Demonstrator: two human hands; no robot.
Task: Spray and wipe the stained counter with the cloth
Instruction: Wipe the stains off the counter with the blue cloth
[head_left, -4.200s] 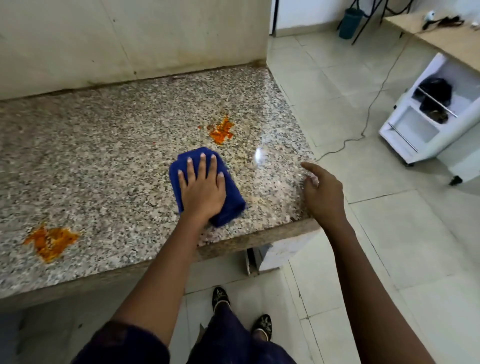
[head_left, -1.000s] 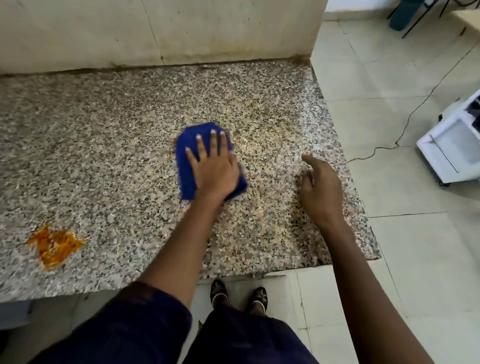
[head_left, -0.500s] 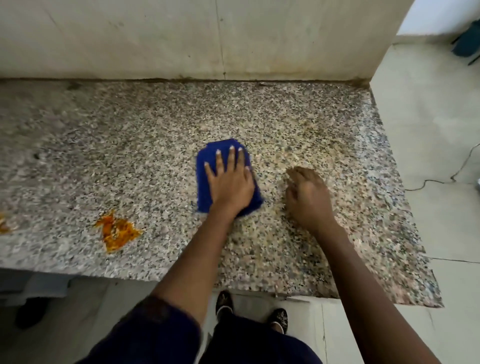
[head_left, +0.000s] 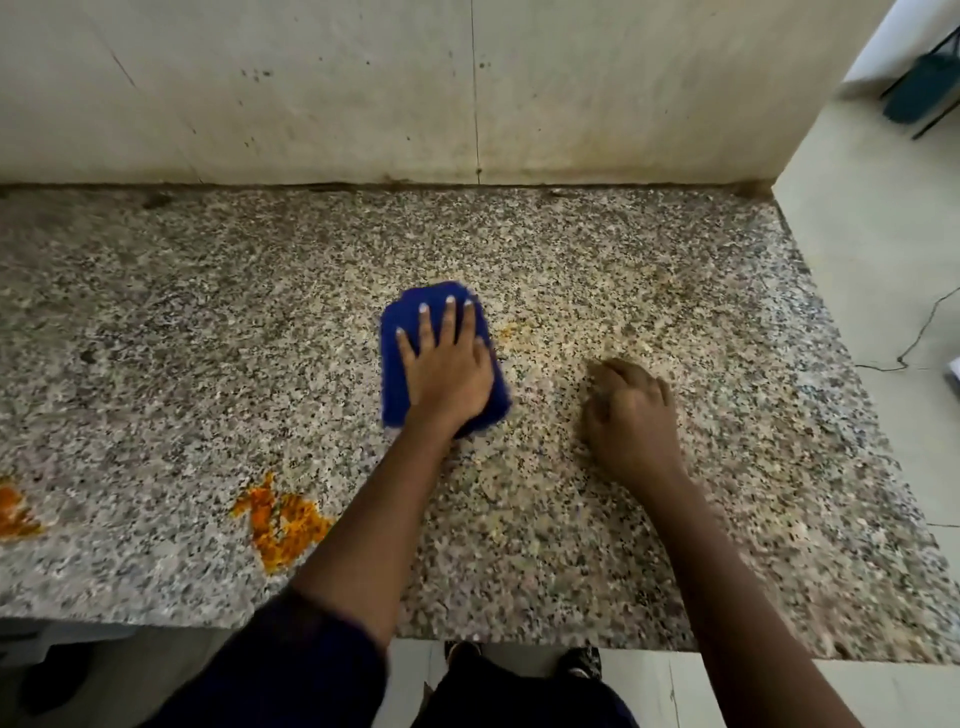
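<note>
A folded blue cloth is pressed flat against the speckled granite desk by the left hand, whose fingers are laid out straight and slightly spread over the fabric; nothing is gripped, only pushed down. The cloth is found near the middle of the desk, well clear of the back wall. Just to its right a faint yellowish smear is seen on the stone. The right hand is rested on the desk beside the cloth, apart from it, with the fingers curled under loosely and nothing held in them. Toward the front left of the desk an orange stain is left untouched, partly beside the left forearm, and a second orange patch is cut off by the left edge of the view. Below the desk edge, dark shoes are seen on the pale tiled floor, across which a thin cable is trailed at the right
</note>
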